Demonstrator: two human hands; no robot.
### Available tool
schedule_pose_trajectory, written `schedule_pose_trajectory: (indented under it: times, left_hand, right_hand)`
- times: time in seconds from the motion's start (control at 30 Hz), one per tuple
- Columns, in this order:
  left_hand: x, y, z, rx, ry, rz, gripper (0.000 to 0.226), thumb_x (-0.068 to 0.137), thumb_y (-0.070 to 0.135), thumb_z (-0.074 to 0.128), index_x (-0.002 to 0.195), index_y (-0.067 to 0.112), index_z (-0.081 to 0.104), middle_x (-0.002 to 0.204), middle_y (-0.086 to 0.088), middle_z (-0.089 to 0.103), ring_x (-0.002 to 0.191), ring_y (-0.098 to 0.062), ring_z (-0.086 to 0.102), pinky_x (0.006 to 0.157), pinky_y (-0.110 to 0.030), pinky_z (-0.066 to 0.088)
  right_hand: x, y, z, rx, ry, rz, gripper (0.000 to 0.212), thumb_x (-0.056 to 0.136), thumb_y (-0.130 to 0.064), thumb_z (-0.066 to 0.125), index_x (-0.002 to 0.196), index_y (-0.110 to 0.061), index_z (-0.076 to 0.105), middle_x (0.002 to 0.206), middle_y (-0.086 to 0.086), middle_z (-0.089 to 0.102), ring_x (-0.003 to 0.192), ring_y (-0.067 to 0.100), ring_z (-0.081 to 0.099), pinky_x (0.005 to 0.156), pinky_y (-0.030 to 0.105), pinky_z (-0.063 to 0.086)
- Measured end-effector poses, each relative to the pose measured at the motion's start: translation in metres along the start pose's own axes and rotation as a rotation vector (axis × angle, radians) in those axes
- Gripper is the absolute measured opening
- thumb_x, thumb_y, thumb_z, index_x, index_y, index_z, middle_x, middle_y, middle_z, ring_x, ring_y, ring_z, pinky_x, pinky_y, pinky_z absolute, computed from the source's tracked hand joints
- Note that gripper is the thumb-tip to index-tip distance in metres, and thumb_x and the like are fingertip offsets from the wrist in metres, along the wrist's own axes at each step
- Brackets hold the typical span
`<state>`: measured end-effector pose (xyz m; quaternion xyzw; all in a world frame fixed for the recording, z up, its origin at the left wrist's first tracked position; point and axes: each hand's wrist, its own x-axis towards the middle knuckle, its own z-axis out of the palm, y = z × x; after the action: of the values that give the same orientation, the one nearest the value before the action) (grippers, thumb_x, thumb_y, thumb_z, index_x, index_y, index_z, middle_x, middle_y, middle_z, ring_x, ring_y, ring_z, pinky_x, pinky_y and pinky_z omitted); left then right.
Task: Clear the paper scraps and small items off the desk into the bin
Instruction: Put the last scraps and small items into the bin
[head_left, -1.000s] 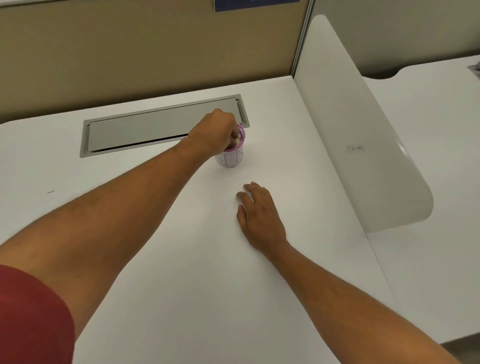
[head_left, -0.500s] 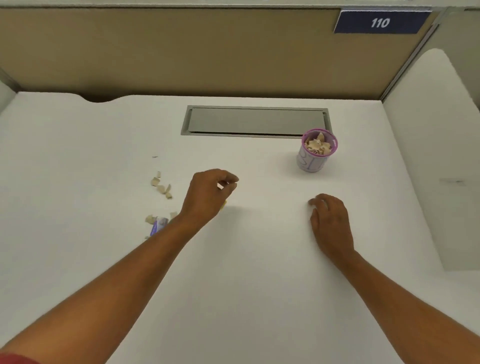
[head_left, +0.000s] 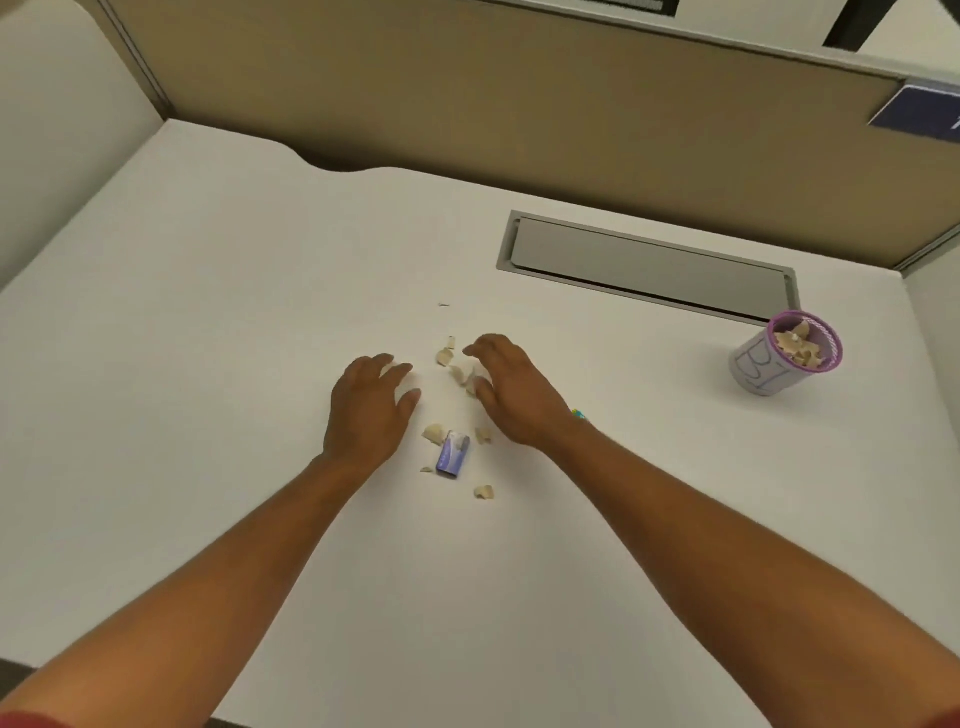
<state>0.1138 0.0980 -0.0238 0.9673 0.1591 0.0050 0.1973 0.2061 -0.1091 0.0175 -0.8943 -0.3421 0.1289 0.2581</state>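
Several beige paper scraps (head_left: 445, 356) lie scattered on the white desk (head_left: 208, 364), with a small blue-and-white wrapper (head_left: 453, 453) among them. My left hand (head_left: 371, 410) rests palm down just left of the scraps, fingers apart, holding nothing. My right hand (head_left: 511, 389) hovers at their right side, fingers spread and curled over a few scraps, empty. A small purple-rimmed bin (head_left: 787, 358) holding scraps stands far to the right, well apart from both hands. A tiny yellow-green item (head_left: 578, 414) peeks out beside my right wrist.
A grey cable hatch (head_left: 649, 265) is set into the desk behind the scraps. A tan partition (head_left: 467, 93) runs along the back and white dividers stand at the left and right. A tiny sliver (head_left: 443, 305) lies beyond the scraps.
My left hand left the bin and moved left to the scrap pile. My right hand followed from the desk near the bin. The view swung left, so the bin now sits far right.
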Motion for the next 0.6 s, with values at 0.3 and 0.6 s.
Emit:
schedule_pose_trajectory:
  times: [0.3,0.6]
  left_hand:
    - [0.005,-0.050,0.022,0.201,-0.056,0.183,0.063,0.106,0.064,0.013,0.164,0.039,0.018,0.174,0.005,0.019,0.161,-0.033,0.014,0.127,-0.062,0.013]
    - [0.004,-0.051,0.026,0.202,0.019,0.202,0.061,0.108,0.057,0.016,0.164,0.036,0.021,0.174,0.003,0.019,0.161,-0.034,0.013,0.127,-0.062,0.012]
  right_hand:
    - [0.107,-0.008,0.015,-0.226,-0.238,0.030,0.061,0.110,-0.029,0.037,0.161,-0.006,0.013,0.171,0.015,0.004,0.158,0.035,0.003,0.127,0.047,0.009]
    - [0.028,0.000,0.031,-0.058,-0.300,-0.059,0.051,0.112,-0.033,0.027,0.161,-0.018,0.024,0.172,-0.007,0.011,0.159,0.008,0.001,0.130,0.036,0.003]
